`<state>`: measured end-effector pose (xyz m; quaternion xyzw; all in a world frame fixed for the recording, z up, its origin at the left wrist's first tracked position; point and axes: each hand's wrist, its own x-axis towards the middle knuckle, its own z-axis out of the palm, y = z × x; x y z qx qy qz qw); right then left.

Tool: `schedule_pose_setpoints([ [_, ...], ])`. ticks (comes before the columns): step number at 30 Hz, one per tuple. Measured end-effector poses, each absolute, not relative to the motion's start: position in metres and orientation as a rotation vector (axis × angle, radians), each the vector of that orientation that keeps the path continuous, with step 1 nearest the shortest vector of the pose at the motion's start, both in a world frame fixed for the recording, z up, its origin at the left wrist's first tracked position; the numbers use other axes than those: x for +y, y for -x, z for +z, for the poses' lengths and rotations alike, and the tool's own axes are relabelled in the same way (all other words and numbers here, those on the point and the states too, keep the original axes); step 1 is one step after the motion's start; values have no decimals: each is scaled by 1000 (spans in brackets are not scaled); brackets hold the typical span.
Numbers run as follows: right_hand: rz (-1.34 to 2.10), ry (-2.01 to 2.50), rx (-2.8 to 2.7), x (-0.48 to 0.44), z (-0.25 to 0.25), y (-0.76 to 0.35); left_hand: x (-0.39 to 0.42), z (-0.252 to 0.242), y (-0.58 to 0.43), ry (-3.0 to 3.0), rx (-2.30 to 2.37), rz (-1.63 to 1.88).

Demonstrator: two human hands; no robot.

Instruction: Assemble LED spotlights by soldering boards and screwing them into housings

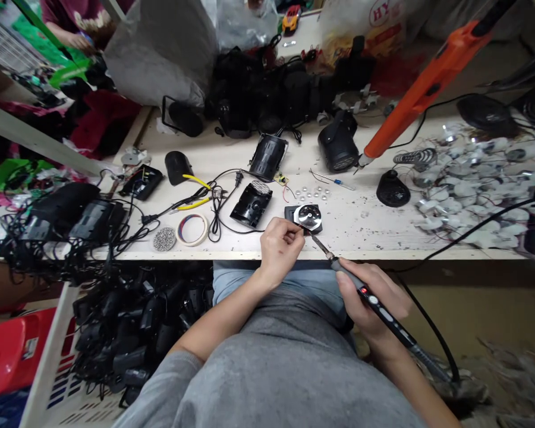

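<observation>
My right hand is wrapped round a soldering iron with a red light on its handle. The iron's tip points up and left, at the lower edge of a small part with a shiny round disc, which lies on a dark block near the table's front edge. Left of that part, my left hand has its fingers pinched together; what they hold, if anything, is too small to tell. Just behind are an open black housing and several small metal rings.
An orange electric screwdriver hangs at the right, above a pile of white motors. Yellow-handled pliers, a tape roll and black cables lie left. Another person's hand shows at the back left.
</observation>
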<state>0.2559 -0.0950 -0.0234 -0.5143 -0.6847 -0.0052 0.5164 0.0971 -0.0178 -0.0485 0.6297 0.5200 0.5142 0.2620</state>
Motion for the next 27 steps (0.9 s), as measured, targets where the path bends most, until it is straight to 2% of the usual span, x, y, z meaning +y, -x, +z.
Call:
schedule_pose_setpoints([
  [10, 45, 1225, -1606, -86, -21, -252, -17, -55, -95, -1893, 1343, 1413],
  [27, 99, 1219, -1653, -81, -24, -250, -16, -57, -97, -1873, 1326, 1446],
])
